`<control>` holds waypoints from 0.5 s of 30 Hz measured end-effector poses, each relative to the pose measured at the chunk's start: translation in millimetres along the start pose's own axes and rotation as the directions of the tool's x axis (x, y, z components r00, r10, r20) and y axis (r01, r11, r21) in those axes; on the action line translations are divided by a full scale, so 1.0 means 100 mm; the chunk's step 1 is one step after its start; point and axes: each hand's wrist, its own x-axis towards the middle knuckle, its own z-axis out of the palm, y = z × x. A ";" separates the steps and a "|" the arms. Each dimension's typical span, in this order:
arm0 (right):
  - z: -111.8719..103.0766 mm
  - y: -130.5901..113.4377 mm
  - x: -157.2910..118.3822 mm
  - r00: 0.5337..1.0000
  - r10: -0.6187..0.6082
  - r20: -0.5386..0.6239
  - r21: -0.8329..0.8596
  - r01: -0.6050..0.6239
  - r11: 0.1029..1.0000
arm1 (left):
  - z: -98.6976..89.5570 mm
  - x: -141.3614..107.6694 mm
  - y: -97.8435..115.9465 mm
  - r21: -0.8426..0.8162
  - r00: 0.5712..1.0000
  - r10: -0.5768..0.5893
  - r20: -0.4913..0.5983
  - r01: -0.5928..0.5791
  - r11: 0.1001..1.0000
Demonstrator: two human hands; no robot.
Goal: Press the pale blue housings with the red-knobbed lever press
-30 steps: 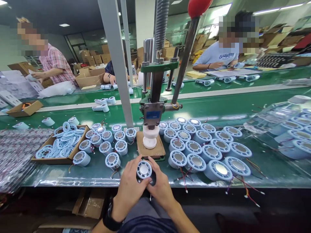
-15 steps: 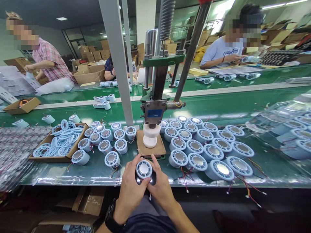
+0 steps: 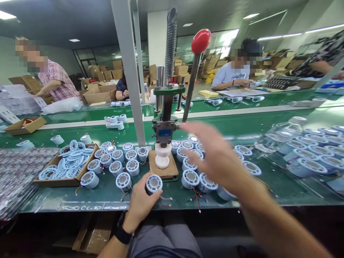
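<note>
My left hand [image 3: 143, 200] is closed around a small round motor unit [image 3: 154, 183], which has a light-blue slotted ring on its face, a silvery centre and a dark side. Thin wires trail from it on the right. Raised over the units at right is my right hand [image 3: 212, 154], blurred by motion, its fingers stretched out and holding nothing. A hand press [image 3: 165, 132] stands ahead, with a lever topped by a red knob [image 3: 201, 41] near the right hand's fingertips. Below its white pressing head [image 3: 162, 150] sits a white round seat [image 3: 162, 162] on a brown board.
Several light-blue cylindrical units [image 3: 123, 181] with wires stand on both sides of the press. A cardboard box [image 3: 77, 179] of loose blue rings is at left, beside bagged parts [image 3: 18, 179]. A clear plastic bottle [image 3: 279, 134] lies at right. Other people work across the green table.
My right hand has let go of the motor unit and moved up and right toward the lever. My left hand keeps the unit, slightly further left. The view has tilted up.
</note>
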 end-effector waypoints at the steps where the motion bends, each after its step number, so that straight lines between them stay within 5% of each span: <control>1: -0.23 0.03 0.37 0.996 -0.008 -0.089 -0.053 0.003 0.999 | -0.07 0.12 0.06 -0.006 1.000 0.010 -0.022 -0.010 1.000; 4: -0.65 0.16 1.38 0.947 0.073 -0.313 -0.119 -0.115 0.986 | -0.18 0.51 0.19 -0.045 0.997 0.037 -0.074 -0.040 0.998; 7: -0.64 0.34 1.98 0.954 0.200 -0.221 0.037 -0.197 0.980 | -0.07 0.84 0.25 -0.123 0.996 0.077 -0.050 -0.082 0.989; 10: -0.43 0.50 2.13 0.967 0.238 -0.088 0.189 -0.219 0.957 | 0.13 1.04 0.28 -0.257 0.992 0.122 0.012 -0.115 0.960; 15: -0.28 0.56 2.11 0.951 0.266 -0.157 0.327 -0.204 0.923 | 0.27 1.10 0.25 -0.364 0.982 0.102 0.160 -0.038 0.931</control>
